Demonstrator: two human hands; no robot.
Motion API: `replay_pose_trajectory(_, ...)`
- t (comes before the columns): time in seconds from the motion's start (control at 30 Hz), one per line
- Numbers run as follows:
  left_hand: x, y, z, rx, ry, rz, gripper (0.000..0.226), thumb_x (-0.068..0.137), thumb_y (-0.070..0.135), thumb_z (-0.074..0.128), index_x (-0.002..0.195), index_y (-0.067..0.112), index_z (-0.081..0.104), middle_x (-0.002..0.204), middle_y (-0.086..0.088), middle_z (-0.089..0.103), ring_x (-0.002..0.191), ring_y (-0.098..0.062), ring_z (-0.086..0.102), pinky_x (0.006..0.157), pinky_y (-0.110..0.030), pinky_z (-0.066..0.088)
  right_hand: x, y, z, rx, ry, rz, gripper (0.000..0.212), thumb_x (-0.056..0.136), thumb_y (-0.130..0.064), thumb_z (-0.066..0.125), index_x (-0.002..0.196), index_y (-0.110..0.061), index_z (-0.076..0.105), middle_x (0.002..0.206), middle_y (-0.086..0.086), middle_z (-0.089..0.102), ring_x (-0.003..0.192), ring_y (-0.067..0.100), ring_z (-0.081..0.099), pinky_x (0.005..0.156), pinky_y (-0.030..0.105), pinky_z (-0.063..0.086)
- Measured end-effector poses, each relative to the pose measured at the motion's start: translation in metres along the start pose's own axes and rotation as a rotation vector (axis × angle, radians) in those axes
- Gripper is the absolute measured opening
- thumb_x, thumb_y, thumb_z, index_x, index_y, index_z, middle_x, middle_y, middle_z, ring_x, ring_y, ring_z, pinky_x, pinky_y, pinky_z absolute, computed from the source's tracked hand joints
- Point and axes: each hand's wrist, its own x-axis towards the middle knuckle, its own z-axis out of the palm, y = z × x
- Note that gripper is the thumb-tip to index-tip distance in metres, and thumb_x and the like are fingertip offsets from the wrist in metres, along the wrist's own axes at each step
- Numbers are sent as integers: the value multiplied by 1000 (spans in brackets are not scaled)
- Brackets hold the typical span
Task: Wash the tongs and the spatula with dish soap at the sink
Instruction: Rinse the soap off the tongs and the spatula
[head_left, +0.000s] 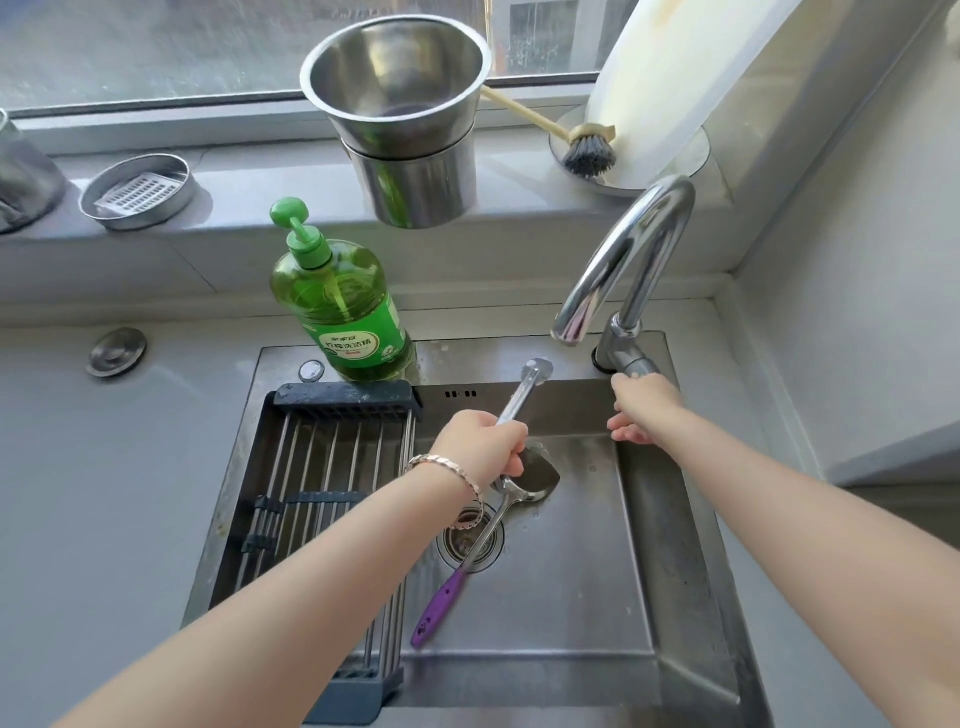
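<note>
My left hand (480, 447) grips a long steel utensil, seemingly the tongs (524, 395), over the sink (597, 597). Its broad end points up toward the faucet (623, 260) and its lower end is hidden under my hand. A purple-handled spatula (467, 561) lies on the sink floor across the drain (470, 540), its flat head just below my left hand. My right hand (644, 410) holds the end of the faucet lever (631, 364), its lower fingers curled underneath. No water shows at the spout. The green dish soap bottle (343, 306) stands at the sink's back left rim.
A roll-up drying rack (322, 467) covers the sink's left part. On the windowsill stand stacked steel pots (405, 130), a round steel soap dish (137, 189) and a dish brush (587, 150). A wall closes off the right side.
</note>
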Motion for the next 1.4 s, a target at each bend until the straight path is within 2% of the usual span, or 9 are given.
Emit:
replay_pose_trajectory(0.2,-6,5,1,51,14,85,32,87,18,52,55,15,49,35,7,49,66,-21,65,76,-30,50,9,3,5,-5,49,7,48,98,-32,27,132,-4,45,65,9,62,43,18,50,35,16,31)
replay_pose_trajectory(0.3,-14,7,-1,122,35,141,31,88,21,52,59,14,46,54,0,52,44,0,56,51,-15,42,7,6,1,-29,32,-11,47,99,-31,26,127,-1,48,77,11,67,43,16,48,30,12,29)
replay_pose_trajectory(0.4,-22,9,-3,181,45,186,28,87,22,53,62,12,46,61,-5,53,23,3,40,30,-8,27,5,12,-2,-47,17,-47,44,98,-26,27,120,2,52,68,8,65,44,15,49,29,12,30)
replay_pose_trajectory(0.87,-31,13,-5,170,28,209,22,88,22,53,70,9,52,58,-2,50,23,3,40,29,-6,26,-3,22,-6,-20,8,-101,33,95,-26,29,96,-1,52,70,9,63,53,22,53,51,25,43)
replay_pose_trajectory(1.03,-29,11,-3,179,15,207,22,88,26,55,75,10,60,56,2,49,39,-1,46,35,-8,33,-51,15,-1,411,-200,-26,48,100,-43,29,105,-3,53,90,15,63,79,27,61,64,27,49)
replay_pose_trajectory(1.13,-28,10,2,197,2,242,24,90,29,52,78,11,61,55,3,50,31,2,42,35,-9,31,-91,10,-1,878,-501,-26,38,99,-34,41,99,0,57,86,13,65,77,22,64,71,30,55)
replay_pose_trajectory(1.2,-29,9,5,245,-4,298,30,94,30,47,76,11,60,51,4,50,25,2,39,33,-7,28,-110,7,3,975,-620,-86,23,97,-20,47,93,-1,60,81,11,68,70,17,68,69,27,58)
replay_pose_trajectory(1.3,-30,6,5,242,-3,351,41,97,33,40,70,9,58,42,5,49,26,1,40,44,-14,36,-125,2,13,969,-555,-130,16,94,-5,50,86,-2,63,68,6,70,59,12,68,61,22,57)
replay_pose_trajectory(1.4,-33,2,-1,152,44,306,55,97,41,34,56,12,57,27,4,44,28,1,42,54,-17,44,-131,-1,21,992,-507,-115,18,92,-15,55,81,-4,64,69,9,70,58,16,68,59,25,58)
